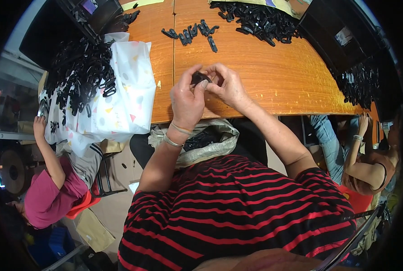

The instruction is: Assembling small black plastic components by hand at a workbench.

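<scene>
Looking down from the head camera, I see two bare hands meeting over the near edge of a wooden counter (274,77); the left hand (187,101) is curled nearly closed, its thumb and fingers pinching a small black piece (198,78); the right hand (231,88) comes in from the right, half curled, its thumb and fingertips closed on the other side of the same piece; the fingers hide most of its shape, so I cannot tell whether it is one part or two. Farther off on the counter lies a loose cluster of black clips (192,34); beyond it to the right is a big heap of black parts (260,22); at left, dark loops (79,77) lie piled on a white patterned sheet (136,86); nearest me, an open sack (228,140) in the lap holds more black items (203,137); a co-worker sits at each side. I judge the step in hand to be fine two-handed work on that one piece, perhaps fitting or adjusting it; the next move, as I read it, calls for a steady left pinch while the right fingertips press or turn, with care not to let the piece slip.
</scene>
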A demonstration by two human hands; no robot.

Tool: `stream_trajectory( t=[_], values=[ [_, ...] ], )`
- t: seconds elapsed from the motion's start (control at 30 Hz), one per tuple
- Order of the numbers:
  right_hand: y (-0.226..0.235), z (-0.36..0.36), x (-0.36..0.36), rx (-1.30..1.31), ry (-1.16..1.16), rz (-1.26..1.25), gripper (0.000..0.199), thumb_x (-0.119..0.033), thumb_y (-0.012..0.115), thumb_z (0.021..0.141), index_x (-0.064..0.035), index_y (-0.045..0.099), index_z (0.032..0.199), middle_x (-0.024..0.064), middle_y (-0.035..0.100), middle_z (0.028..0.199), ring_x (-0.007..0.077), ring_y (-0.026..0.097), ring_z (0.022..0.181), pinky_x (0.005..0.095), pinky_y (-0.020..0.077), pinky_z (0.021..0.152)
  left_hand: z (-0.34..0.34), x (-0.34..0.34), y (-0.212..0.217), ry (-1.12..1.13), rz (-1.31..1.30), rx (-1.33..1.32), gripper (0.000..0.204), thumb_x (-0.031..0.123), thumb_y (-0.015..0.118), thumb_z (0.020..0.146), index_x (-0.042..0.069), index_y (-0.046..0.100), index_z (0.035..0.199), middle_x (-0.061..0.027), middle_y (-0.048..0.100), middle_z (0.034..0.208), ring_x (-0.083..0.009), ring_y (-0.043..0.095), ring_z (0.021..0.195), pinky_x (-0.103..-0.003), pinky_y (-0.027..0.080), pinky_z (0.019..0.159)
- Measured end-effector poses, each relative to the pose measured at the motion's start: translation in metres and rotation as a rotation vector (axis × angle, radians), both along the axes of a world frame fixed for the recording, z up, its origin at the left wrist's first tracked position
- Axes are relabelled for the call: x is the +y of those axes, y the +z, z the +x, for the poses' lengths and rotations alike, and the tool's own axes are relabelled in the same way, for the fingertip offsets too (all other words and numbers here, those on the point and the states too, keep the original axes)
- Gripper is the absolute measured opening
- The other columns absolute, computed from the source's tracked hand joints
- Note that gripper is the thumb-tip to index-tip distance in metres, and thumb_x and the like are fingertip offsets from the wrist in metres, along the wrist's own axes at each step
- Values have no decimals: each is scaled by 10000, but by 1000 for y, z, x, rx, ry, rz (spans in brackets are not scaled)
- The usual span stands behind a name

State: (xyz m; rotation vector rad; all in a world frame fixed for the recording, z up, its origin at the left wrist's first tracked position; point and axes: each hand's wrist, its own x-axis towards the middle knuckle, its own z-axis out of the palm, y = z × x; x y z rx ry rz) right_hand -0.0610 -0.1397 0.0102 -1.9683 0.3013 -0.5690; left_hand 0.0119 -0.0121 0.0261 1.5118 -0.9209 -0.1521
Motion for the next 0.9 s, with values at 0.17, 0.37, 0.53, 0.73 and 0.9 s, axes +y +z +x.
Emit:
stream_trajectory(
  t=[0.17, 0.37, 0.53, 0.73, 0.9],
  values=[
    [-7, 1, 5, -54, -57, -51, 318, -91, 766, 731, -4, 608, 992, 72, 639, 763, 122, 580, 590, 269, 494, 576, -5, 4, 1, 38, 8, 63, 334, -31, 606, 836, -25, 548, 1165, -144, 660, 961, -179, 662, 900, -284, 524, 778],
    [0, 3, 5, 11, 3, -29, 350, -111, 778, 724, -2, 603, 1007, 91, 652, 774, 131, 616, 621, 284, 507, 584, 1, 9, -4, -91, -127, 306, 249, -47, 580, 858, -17, 578, 1106, -79, 643, 1011, -137, 633, 915, -252, 511, 802],
    [-8, -12, 18, 104, 104, -168, 338, -199, 764, 745, 2, 607, 968, 141, 655, 808, 256, 658, 723, 357, 513, 633, 0, 36, -11, -172, -33, 421, 177, -26, 613, 844, -19, 630, 1020, -67, 632, 1028, -119, 612, 878, -235, 500, 795],
    [-22, -34, 39, 40, 182, -378, 318, -223, 784, 722, -11, 590, 856, 130, 575, 724, 288, 578, 635, 357, 461, 571, -15, 81, -35, -23, 33, 442, 331, 27, 679, 816, -10, 576, 1129, -86, 586, 1036, -116, 579, 890, -234, 490, 771],
    [-43, -52, 61, 90, 210, -484, 316, -246, 746, 740, -35, 596, 920, 145, 598, 813, 350, 601, 741, 404, 473, 611, -38, 128, -82, -48, 415, 483, 321, 117, 655, 845, 17, 564, 1136, -94, 601, 990, -170, 597, 843, -275, 503, 704]
  ],
)
